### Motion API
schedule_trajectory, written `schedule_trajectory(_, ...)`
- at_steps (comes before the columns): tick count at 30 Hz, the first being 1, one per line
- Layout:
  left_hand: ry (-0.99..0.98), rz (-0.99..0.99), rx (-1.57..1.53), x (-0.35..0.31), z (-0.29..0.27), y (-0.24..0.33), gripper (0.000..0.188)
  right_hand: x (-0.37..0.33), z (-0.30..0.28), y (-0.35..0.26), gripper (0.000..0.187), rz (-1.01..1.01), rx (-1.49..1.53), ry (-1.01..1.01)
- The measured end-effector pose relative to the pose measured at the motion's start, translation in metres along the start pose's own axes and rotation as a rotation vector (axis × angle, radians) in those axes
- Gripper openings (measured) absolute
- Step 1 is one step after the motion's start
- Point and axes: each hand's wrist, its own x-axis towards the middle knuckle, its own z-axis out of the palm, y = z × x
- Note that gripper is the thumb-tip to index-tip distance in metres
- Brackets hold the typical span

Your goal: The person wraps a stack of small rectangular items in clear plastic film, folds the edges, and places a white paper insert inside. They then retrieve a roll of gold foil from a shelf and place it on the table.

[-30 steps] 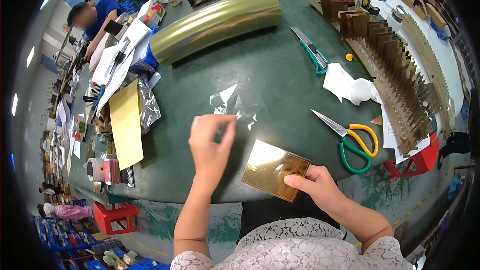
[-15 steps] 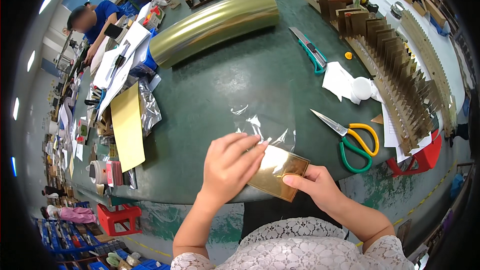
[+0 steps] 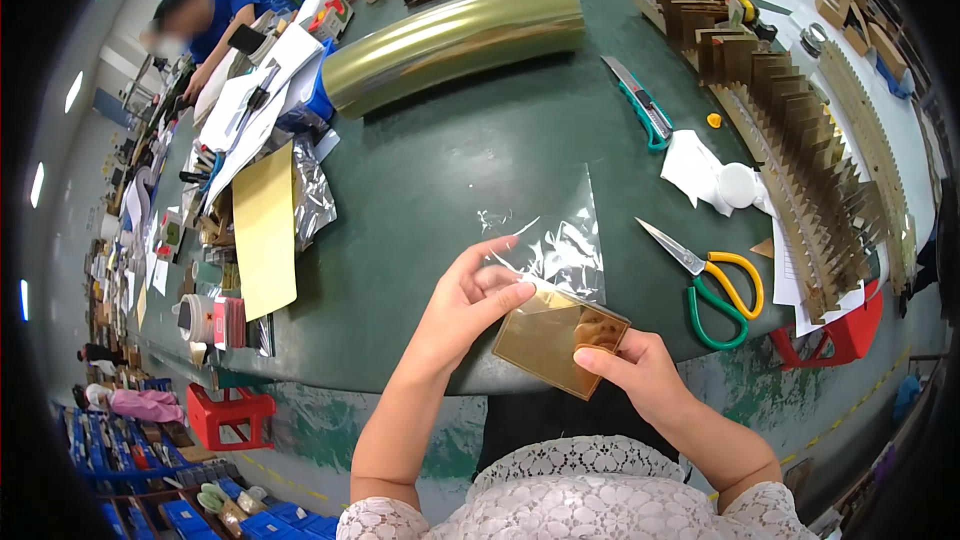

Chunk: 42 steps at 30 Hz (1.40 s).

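Head view: a green table (image 3: 420,175), with a gold roll (image 3: 455,45) across its far half and a clear bag (image 3: 568,240) nearer its front edge. The left hand (image 3: 462,310) is at the bag, whether gripping I cannot tell; above that edge, the right hand (image 3: 645,368) clamps a gold plate (image 3: 545,345).

Glossy gold plate (image 3: 545,348); clear film (image 3: 573,240) at far edge.

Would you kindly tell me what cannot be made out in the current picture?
All in the head view:
- Right hand: most fingers are hidden beneath the gold plate.
- Clear film: glare and transparency blur its outline; whether the left hand pinches it is unclear.
- Right-hand red stool: partly hidden by the table and papers.
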Motion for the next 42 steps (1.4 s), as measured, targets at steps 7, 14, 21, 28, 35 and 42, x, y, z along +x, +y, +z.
schedule_trajectory(7, 0.023, -0.008, 0.038, -0.018, -0.02, 0.001, 0.055, 0.001, 0.0, 0.006, 0.033, 0.012, 0.045, 0.024)
schedule_trajectory(14, 0.028, -0.084, -0.022, -0.04, -0.016, -0.004, 0.058, 0.0, -0.001, 0.009, 0.032, -0.01, 0.061, 0.045)
schedule_trajectory(21, 0.134, -0.111, -0.476, -0.046, 0.013, -0.034, 0.052, 0.001, 0.003, 0.011, 0.031, -0.053, 0.111, 0.092)
schedule_trajectory(28, 0.101, -0.114, -0.496, -0.054, 0.033, -0.04, 0.043, -0.003, 0.003, 0.014, 0.03, -0.094, 0.06, 0.101)
schedule_trajectory(35, 0.14, -0.091, -0.562, -0.057, 0.062, -0.05, 0.041, -0.004, 0.003, 0.02, 0.03, -0.142, 0.164, 0.135)
schedule_trajectory(42, 0.151, 0.001, -0.6, -0.048, 0.051, -0.052, 0.038, -0.004, 0.004, 0.022, 0.031, -0.175, 0.14, 0.132)
